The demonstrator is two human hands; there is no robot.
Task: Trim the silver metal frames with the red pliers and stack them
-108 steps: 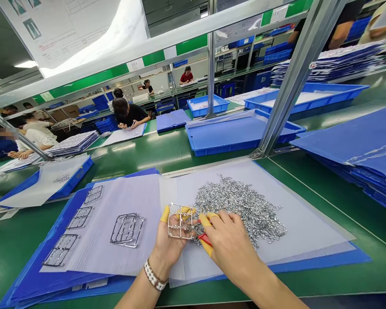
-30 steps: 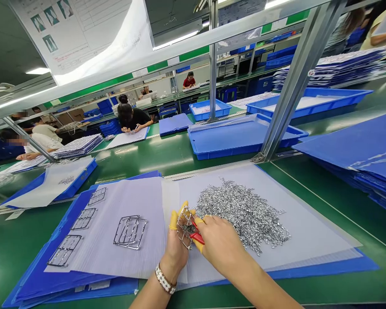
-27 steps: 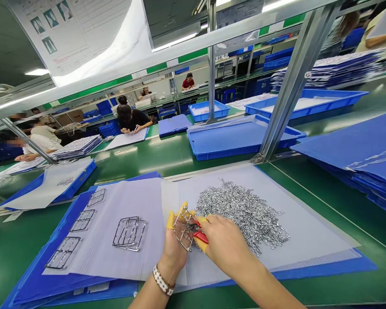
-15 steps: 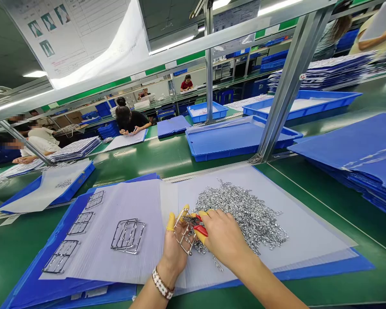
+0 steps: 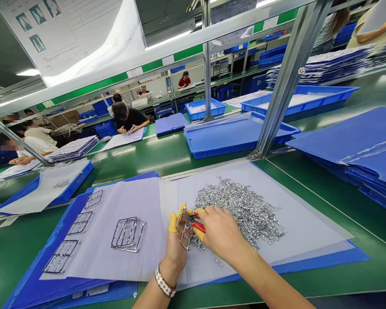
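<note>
My left hand [image 5: 175, 249], with yellow finger covers, is closed on a small silver rectangular frame [image 5: 184, 240], which is tilted between thumb and fingers. In my right hand [image 5: 220, 231] are red-handled pliers [image 5: 198, 226]; their jaws reach to the frame and are hard to make out. Just behind both hands a large heap of small shiny metal pieces [image 5: 234, 206] lies on a white sheet [image 5: 305, 227]. To the left, similar metal frames [image 5: 128, 234] overlap on a stack of translucent sheets [image 5: 99, 257]. Several more frames [image 5: 60, 256] line that stack's left edge.
A metal post [image 5: 286, 86] rises behind the heap, beside a blue tray [image 5: 225, 137]. Blue sheets [image 5: 357, 146] are stacked at right. Another blue tray [image 5: 67, 189] with a white sheet stands at left. Across the green bench, a person in black [image 5: 125, 118] works over a sheet.
The held frame has turned more edge-on to me, and both hands have shifted slightly. My right hand still holds the pliers against it. The whole view has moved a little.
</note>
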